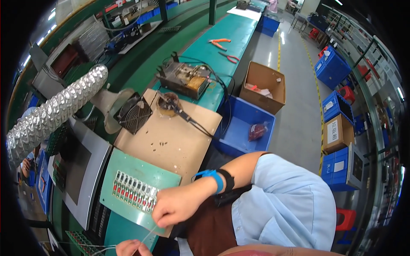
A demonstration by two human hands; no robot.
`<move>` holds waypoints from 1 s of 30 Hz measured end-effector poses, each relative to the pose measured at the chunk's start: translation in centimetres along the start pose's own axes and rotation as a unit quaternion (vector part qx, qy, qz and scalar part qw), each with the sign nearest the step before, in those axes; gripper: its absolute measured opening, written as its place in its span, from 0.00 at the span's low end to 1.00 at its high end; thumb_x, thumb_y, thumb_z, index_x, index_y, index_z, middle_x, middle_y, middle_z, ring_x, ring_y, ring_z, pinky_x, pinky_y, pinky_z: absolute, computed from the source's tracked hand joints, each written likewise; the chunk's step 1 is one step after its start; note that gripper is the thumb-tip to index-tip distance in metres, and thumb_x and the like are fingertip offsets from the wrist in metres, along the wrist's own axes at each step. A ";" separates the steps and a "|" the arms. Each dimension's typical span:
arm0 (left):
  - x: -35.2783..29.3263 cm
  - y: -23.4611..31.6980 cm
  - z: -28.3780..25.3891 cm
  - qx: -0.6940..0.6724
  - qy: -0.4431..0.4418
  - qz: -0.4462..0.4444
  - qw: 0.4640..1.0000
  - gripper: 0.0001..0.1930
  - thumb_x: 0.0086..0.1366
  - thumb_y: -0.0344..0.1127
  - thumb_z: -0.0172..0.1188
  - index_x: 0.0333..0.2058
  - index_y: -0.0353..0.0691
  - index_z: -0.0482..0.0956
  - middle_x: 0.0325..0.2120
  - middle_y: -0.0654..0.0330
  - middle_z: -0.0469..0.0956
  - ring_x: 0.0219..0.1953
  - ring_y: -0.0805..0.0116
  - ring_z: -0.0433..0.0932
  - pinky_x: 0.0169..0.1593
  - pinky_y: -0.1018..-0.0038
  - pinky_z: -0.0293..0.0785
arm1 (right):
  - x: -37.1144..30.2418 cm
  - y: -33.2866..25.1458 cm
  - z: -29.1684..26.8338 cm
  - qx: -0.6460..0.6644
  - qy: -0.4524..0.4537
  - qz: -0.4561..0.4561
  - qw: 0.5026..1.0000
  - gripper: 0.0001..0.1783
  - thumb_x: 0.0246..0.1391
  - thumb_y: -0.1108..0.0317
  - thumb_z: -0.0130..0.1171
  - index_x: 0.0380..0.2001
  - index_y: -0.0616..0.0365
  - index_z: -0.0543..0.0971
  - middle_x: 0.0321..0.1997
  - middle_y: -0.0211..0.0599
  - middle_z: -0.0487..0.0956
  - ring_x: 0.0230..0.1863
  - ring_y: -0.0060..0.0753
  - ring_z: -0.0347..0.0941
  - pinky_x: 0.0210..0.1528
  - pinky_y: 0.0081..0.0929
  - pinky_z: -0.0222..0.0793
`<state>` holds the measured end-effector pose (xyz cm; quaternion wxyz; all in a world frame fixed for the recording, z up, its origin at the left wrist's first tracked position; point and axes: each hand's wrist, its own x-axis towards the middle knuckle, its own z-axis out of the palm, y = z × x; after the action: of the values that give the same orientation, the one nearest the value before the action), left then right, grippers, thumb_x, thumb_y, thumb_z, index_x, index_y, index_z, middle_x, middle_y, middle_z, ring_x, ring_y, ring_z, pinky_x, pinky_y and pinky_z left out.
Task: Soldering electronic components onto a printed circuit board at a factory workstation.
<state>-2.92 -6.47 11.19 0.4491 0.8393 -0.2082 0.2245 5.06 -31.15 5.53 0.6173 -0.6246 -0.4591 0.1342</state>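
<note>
My right hand (174, 208) is closed, its fingers curled at the near right end of a row of small circuit boards (133, 193) with red and silver parts. The row lies on a light green plate (160, 175). A thin pale wire (148, 235) runs from below the right fingers to my left hand (133, 248), which pinches it at the lower edge of the picture. More pale strands (100, 246) lead off to the left from there. The right fingertips are partly hidden. A blue wrist strap (217, 180) and a black band (228, 179) circle my right wrist.
Beyond the plate lie brown cardboard (175, 136), a soldering iron (181, 112), a small fan (135, 113) and a metal device (183, 79). A silver duct (57, 111) reaches in from the left. A blue bin (243, 141) and a carton (267, 81) stand right; pliers (220, 41) lie farther back.
</note>
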 end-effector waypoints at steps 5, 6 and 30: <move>0.2 -2.1 -1.6 0.013 0.107 -0.040 0.993 0.02 0.63 0.22 0.68 0.35 0.32 0.84 0.35 0.53 0.79 0.27 0.64 0.76 0.30 0.73 0.74 | -2.8 0.4 -3.2 0.127 0.123 0.142 0.974 0.09 0.70 0.66 0.56 0.40 0.58 0.83 0.30 0.31 0.83 0.29 0.22 0.78 0.33 0.24 0.75; -0.2 -3.1 -2.5 0.027 0.092 -0.042 0.995 0.03 0.66 0.24 0.66 0.36 0.32 0.81 0.36 0.55 0.77 0.32 0.64 0.74 0.37 0.73 0.72 | -3.4 1.3 -3.5 0.164 0.183 0.159 0.956 0.10 0.71 0.66 0.54 0.44 0.57 0.82 0.33 0.30 0.83 0.32 0.20 0.79 0.36 0.23 0.77; 2.0 -5.9 -1.4 0.085 0.134 -0.116 0.981 0.04 0.67 0.19 0.63 0.40 0.29 0.82 0.40 0.57 0.79 0.30 0.81 0.71 0.30 0.85 0.65 | -11.7 6.4 -11.7 0.229 0.521 -0.096 0.816 0.26 0.71 0.51 0.55 0.67 0.45 0.70 0.60 0.37 0.77 0.53 0.32 0.73 0.53 0.35 0.68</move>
<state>1.71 -2.55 9.13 0.4226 0.8553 -0.0279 0.2985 9.93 -46.17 -2.54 0.8992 -0.3947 -0.0822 -0.1702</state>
